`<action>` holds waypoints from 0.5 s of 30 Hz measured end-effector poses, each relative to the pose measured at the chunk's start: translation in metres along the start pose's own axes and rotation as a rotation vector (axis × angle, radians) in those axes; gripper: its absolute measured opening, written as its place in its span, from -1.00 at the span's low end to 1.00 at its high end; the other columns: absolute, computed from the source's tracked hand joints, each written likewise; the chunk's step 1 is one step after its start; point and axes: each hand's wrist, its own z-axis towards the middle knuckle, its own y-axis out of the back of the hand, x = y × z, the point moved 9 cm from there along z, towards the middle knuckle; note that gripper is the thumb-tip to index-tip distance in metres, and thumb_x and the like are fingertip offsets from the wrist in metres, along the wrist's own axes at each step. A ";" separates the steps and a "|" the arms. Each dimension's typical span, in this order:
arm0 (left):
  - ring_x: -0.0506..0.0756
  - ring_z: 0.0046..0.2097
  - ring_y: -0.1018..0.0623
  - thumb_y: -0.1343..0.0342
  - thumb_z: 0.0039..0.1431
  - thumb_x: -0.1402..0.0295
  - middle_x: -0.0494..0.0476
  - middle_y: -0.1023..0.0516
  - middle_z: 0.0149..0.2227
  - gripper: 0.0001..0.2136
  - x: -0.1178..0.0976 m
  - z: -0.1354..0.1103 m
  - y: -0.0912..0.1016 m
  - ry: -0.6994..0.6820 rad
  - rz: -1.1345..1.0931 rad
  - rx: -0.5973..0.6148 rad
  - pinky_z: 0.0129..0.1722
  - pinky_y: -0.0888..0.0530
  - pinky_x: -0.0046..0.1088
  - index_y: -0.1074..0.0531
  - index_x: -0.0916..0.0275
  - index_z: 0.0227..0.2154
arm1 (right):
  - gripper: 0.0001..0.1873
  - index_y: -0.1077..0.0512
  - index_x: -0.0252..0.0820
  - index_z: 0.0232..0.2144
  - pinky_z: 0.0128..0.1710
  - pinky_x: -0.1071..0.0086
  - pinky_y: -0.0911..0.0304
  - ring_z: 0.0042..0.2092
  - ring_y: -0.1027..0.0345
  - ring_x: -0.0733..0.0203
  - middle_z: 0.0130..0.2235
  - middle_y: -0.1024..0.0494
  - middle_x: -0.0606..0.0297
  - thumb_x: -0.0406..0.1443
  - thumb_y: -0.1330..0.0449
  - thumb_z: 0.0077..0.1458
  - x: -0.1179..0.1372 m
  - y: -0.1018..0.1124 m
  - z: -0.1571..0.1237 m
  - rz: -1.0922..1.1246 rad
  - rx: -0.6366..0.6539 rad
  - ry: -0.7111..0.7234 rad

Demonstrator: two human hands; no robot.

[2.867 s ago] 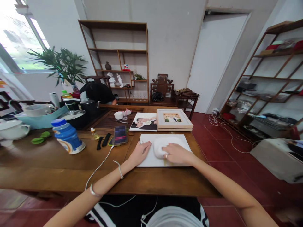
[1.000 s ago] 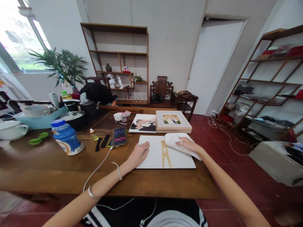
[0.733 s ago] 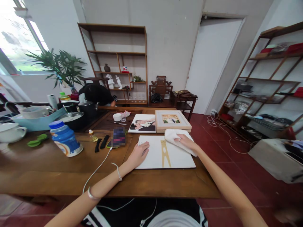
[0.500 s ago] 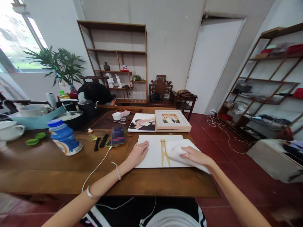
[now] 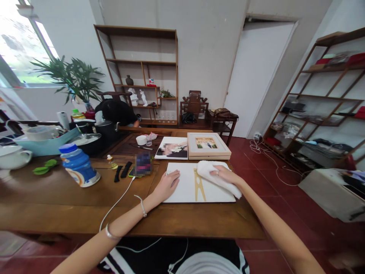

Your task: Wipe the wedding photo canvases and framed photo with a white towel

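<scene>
A white board (image 5: 186, 188) with a tan clothespin-shaped mark lies flat on the wooden table (image 5: 71, 205) in front of me. My left hand (image 5: 168, 184) rests flat on the board's left edge, fingers stretched out. On the board's far right part, my right hand (image 5: 225, 176) presses a white cloth (image 5: 209, 171) down, fingers over the cloth.
Behind the board lie a framed photo (image 5: 208, 145) and a loose photo print (image 5: 172, 148). A phone (image 5: 143, 164) with a white cable, a blue-capped bottle (image 5: 78, 165), pots and a teal tray (image 5: 45, 142) fill the table's left. A person in black bends down beyond the table.
My right hand has slid the cloth across the board, from its middle to the right side, near edge, then back toward the far right. My left hand stays put.
</scene>
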 end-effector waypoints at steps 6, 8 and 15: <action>0.16 0.17 -0.29 0.13 0.23 0.38 0.21 -0.38 0.08 -0.70 0.001 0.000 0.000 0.002 0.009 0.000 0.17 -0.12 -0.10 -0.38 0.19 -0.03 | -0.71 -0.38 -0.24 -0.23 0.16 0.10 0.18 -0.01 -0.29 0.03 -0.11 -0.48 0.10 -0.28 0.09 0.16 0.033 -0.033 0.015 -0.073 -0.135 0.026; 0.16 0.17 -0.29 0.13 0.23 0.39 0.20 -0.39 0.08 -0.70 0.000 0.000 0.000 -0.002 0.013 -0.006 0.16 -0.14 -0.11 -0.38 0.19 -0.03 | -0.78 -0.39 -0.21 -0.31 0.19 0.10 0.25 -0.04 -0.32 0.06 -0.19 -0.52 0.17 -0.34 0.05 0.13 0.055 -0.052 0.000 -0.130 -0.086 0.107; 0.17 0.16 -0.31 0.12 0.22 0.40 0.20 -0.41 0.06 -0.71 -0.001 0.000 0.001 -0.025 0.012 -0.022 0.15 -0.16 -0.12 -0.39 0.19 -0.05 | -0.84 -0.39 -0.23 -0.35 0.21 0.14 0.24 0.20 -0.02 0.07 -0.07 -0.46 0.03 -0.41 -0.04 0.01 0.117 -0.083 -0.078 -0.341 0.198 0.483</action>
